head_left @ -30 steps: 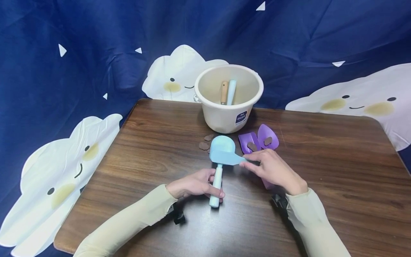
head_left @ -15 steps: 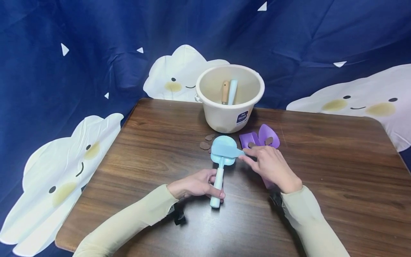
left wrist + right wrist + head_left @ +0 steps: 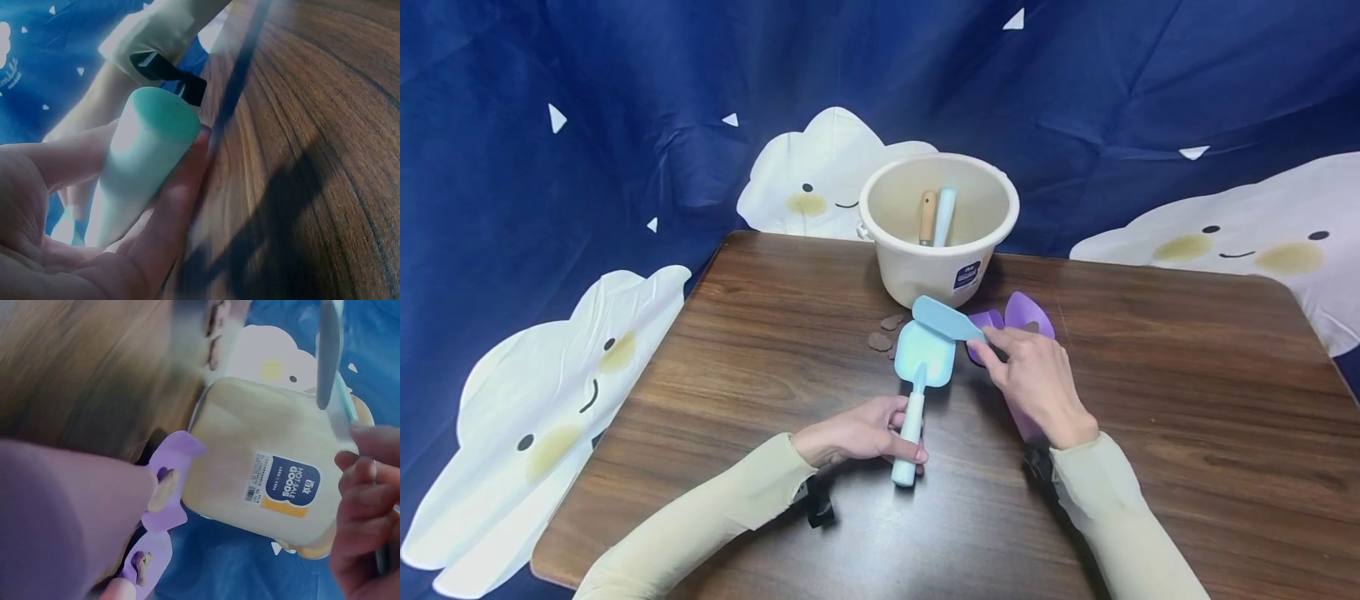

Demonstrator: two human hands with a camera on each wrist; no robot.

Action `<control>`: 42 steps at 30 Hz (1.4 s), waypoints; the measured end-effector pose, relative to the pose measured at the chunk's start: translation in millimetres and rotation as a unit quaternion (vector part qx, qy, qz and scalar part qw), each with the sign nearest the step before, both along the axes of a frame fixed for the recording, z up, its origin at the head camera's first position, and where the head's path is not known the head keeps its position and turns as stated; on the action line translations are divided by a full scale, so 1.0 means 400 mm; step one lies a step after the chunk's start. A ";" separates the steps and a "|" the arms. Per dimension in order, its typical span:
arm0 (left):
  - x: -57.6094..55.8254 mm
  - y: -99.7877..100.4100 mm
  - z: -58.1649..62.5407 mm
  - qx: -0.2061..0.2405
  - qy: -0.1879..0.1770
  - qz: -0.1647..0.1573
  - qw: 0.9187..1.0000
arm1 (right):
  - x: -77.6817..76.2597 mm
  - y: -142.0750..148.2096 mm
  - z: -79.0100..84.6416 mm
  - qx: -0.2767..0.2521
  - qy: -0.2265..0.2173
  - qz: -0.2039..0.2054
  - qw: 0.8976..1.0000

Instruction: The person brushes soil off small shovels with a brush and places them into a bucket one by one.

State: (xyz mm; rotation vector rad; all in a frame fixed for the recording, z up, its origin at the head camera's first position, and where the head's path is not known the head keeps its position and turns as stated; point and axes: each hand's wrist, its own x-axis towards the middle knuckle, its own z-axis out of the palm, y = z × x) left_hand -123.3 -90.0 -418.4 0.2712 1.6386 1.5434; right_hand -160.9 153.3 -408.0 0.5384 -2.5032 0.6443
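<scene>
My left hand grips the pale handle of a light blue shovel, whose square blade points away from me. In the left wrist view, fingers and thumb wrap the round handle. Between the fingertips of my right hand is the narrow end of a light blue flat-bladed scraper. Its blade slants over the far edge of the shovel blade, just in front of the bucket. In the right wrist view the scraper blade shows edge-on, and the fingers hide much of its lower part.
A cream bucket stands behind, with a wooden handle and a light blue handle inside. Purple shovels bearing brown pieces lie beside my right hand. More brown pieces lie left of the shovel blade.
My right hand has drawn the scraper away from me along the shovel blade, from near the handle to the far edge, and its tip now slants up left. My left hand stays in place.
</scene>
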 end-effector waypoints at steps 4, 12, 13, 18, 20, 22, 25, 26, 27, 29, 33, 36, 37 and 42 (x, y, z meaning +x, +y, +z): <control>-0.005 -0.002 -0.003 0.002 0.000 0.010 1.000 | 0.007 0.004 0.008 -0.020 -0.032 0.020 0.999; -0.018 -0.010 -0.006 -0.014 0.007 0.028 0.999 | 0.036 0.012 0.023 0.010 -0.109 0.090 0.990; -0.019 -0.011 -0.006 -0.015 0.008 0.029 0.999 | 0.039 0.012 0.024 0.016 -0.118 0.095 0.988; -0.021 -0.012 -0.006 -0.015 0.012 0.033 0.999 | 0.045 0.012 0.032 0.029 -0.153 0.100 0.983; -0.022 -0.012 -0.006 -0.015 0.012 0.034 0.999 | 0.045 0.011 0.035 0.034 -0.159 0.098 0.982; -0.021 -0.013 -0.005 -0.014 0.009 0.037 0.999 | 0.044 0.010 0.037 0.042 -0.160 0.095 0.982; -0.020 -0.013 -0.005 -0.014 0.008 0.038 0.999 | 0.041 0.008 0.035 0.055 -0.151 0.086 0.983; -0.020 -0.013 -0.004 -0.014 0.009 0.039 0.999 | 0.040 0.007 0.034 0.059 -0.146 0.082 0.984; -0.020 -0.013 -0.005 -0.014 0.010 0.039 0.999 | 0.039 0.007 0.033 0.064 -0.140 0.078 0.985; -0.019 -0.014 -0.005 -0.014 0.013 0.037 0.999 | 0.037 0.006 0.030 0.070 -0.130 0.068 0.987; -0.016 -0.016 -0.005 -0.017 0.019 0.032 0.999 | 0.031 0.007 0.025 0.078 -0.098 0.045 0.991; -0.012 -0.017 -0.003 -0.019 0.024 0.023 0.999 | 0.024 0.011 0.022 0.081 -0.067 0.026 0.994; -0.011 -0.017 -0.004 -0.019 0.026 0.018 0.999 | 0.021 0.013 0.021 0.082 -0.055 0.019 0.995; -0.006 -0.015 -0.003 -0.020 0.024 0.008 0.999 | 0.007 0.025 0.018 0.078 -0.016 -0.016 0.997</control>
